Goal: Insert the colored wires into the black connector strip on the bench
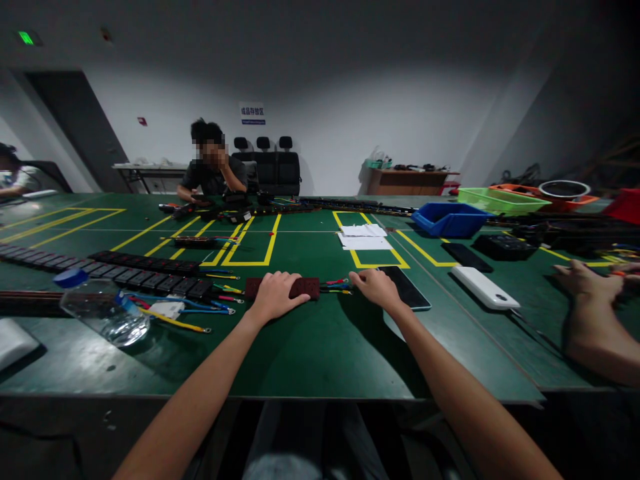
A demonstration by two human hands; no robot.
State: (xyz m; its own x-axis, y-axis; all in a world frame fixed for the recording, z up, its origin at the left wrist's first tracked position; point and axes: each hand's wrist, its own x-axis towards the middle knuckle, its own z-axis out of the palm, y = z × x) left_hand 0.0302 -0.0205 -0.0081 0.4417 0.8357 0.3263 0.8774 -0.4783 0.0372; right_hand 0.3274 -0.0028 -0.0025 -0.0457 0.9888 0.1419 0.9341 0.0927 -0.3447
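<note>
A short dark red wired block (307, 287) lies on the green table, with coloured wires (336, 286) coming out of both its ends. My left hand (275, 295) rests over its middle, fingers across the top and thumb along the near side. Just past the right-hand wire ends is my right hand (376, 287), its fingers curled and its fingertips pressed together beside the metal lugs. Whether a wire end is between them is hard to see. Partly under that hand lies a dark-screened tablet or phone (413, 293).
Long black strips of blocks (165, 280) with loose lugged wires and a tilted-looking clear bottle (103, 307) are on the left. To the right lie a white power bank (485, 288), a black phone (467, 256) and a blue bin (450, 220). Another person's hand (590, 280) works at far right.
</note>
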